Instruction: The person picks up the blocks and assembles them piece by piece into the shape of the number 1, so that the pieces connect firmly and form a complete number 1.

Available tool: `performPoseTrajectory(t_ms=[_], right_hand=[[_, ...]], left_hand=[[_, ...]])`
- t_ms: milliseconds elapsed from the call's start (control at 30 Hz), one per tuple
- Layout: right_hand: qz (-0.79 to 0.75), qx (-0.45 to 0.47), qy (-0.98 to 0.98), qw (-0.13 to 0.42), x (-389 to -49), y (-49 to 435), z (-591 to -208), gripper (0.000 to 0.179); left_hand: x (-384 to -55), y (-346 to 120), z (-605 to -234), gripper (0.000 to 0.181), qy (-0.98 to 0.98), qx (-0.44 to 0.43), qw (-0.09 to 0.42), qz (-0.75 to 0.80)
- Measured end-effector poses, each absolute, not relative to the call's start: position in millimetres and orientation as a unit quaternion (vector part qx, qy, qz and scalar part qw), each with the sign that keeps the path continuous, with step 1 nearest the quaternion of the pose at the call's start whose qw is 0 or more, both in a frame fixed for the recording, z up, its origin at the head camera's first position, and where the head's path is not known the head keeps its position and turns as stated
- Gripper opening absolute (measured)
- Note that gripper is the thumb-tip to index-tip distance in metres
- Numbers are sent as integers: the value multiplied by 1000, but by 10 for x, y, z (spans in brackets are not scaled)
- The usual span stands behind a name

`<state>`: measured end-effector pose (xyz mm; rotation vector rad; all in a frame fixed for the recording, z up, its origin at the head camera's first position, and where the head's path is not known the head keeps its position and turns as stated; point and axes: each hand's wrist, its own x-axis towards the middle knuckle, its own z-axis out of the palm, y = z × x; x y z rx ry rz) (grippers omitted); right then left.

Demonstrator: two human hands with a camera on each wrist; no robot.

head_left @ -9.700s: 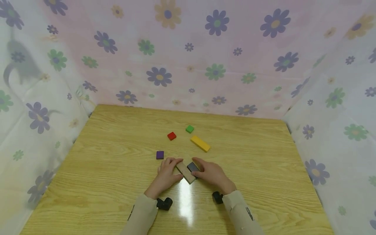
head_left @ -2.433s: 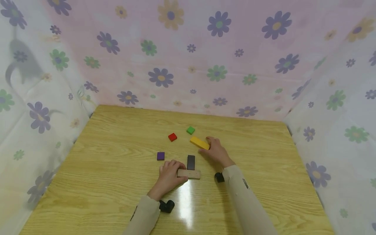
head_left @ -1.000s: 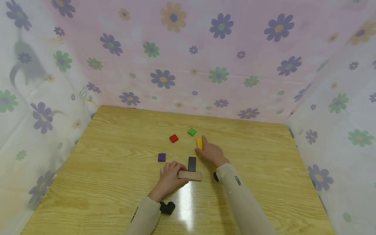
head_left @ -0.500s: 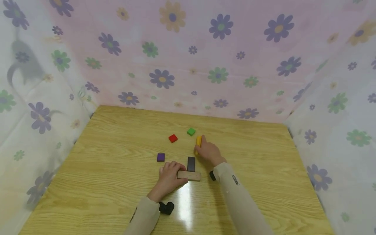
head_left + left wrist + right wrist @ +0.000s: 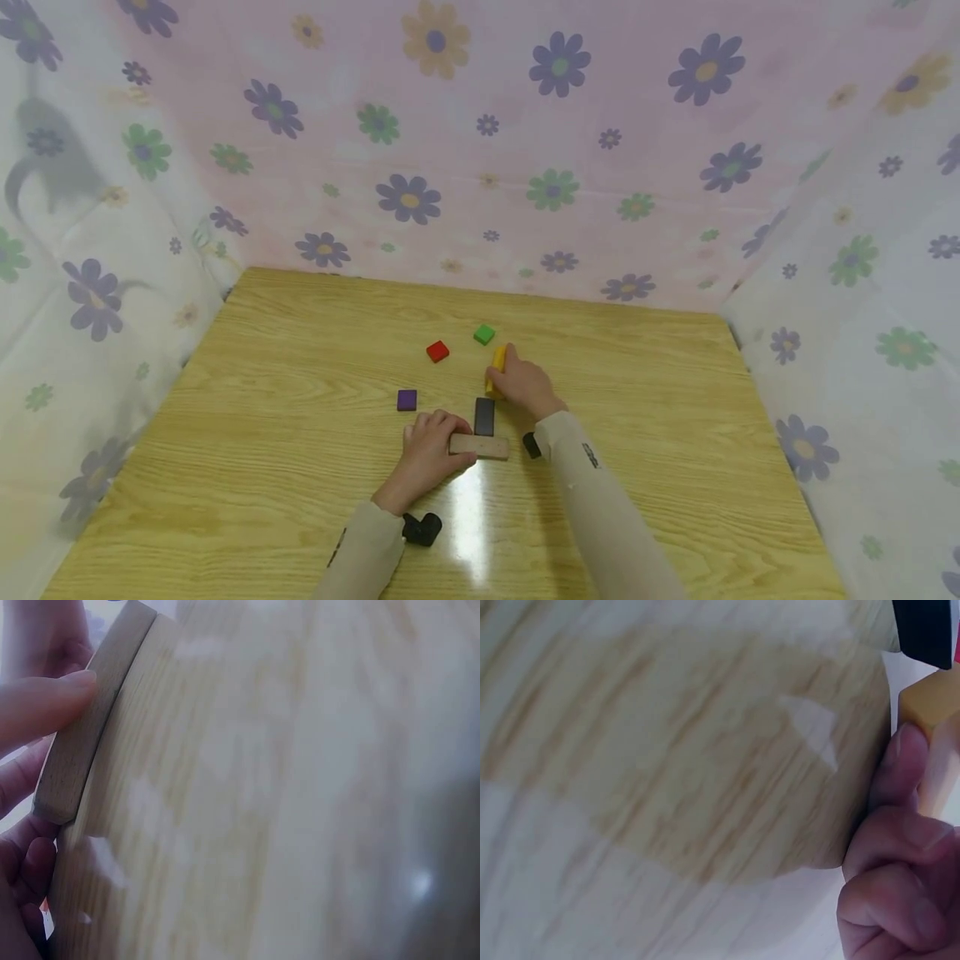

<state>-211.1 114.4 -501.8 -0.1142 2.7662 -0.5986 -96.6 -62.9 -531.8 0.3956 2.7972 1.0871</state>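
My left hand (image 5: 427, 457) grips the left end of a plain wooden block (image 5: 483, 447) lying crosswise, thumb along its near side and fingertips over the far side. In the left wrist view the thumb presses the wooden block (image 5: 94, 712). A dark grey block (image 5: 484, 417) points away from me, its near end against the wooden block's far side. My right hand (image 5: 527, 388) pinches a long yellow block (image 5: 498, 360) between thumb and fingers, just beyond the dark block. The right wrist view shows the yellow block (image 5: 922, 699) close to the dark block (image 5: 924, 631).
Small square blocks lie on the wood-grain table (image 5: 660, 400): purple (image 5: 407, 401) at left, red (image 5: 438, 352) farther back, and green (image 5: 483, 334) near the yellow block's far end. Flower-patterned cloth (image 5: 480, 158) encloses the table's back and sides.
The slanted wooden block has turned crosswise and the dark block points away. My right hand left the dark block, took the yellow block, turned it nearly lengthwise and shifted it left.
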Motion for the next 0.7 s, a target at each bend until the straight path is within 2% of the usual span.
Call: performPoseTrajectory(t_ms=[467, 700], right_hand=[[-169, -34, 971, 168, -2110, 991, -5034, 71], [-160, -41, 973, 163, -2086, 934, -5013, 74]], left_hand=[[-953, -624, -5330, 31, 923, 134, 56, 356], [-955, -617, -5326, 29, 923, 132, 49, 358]])
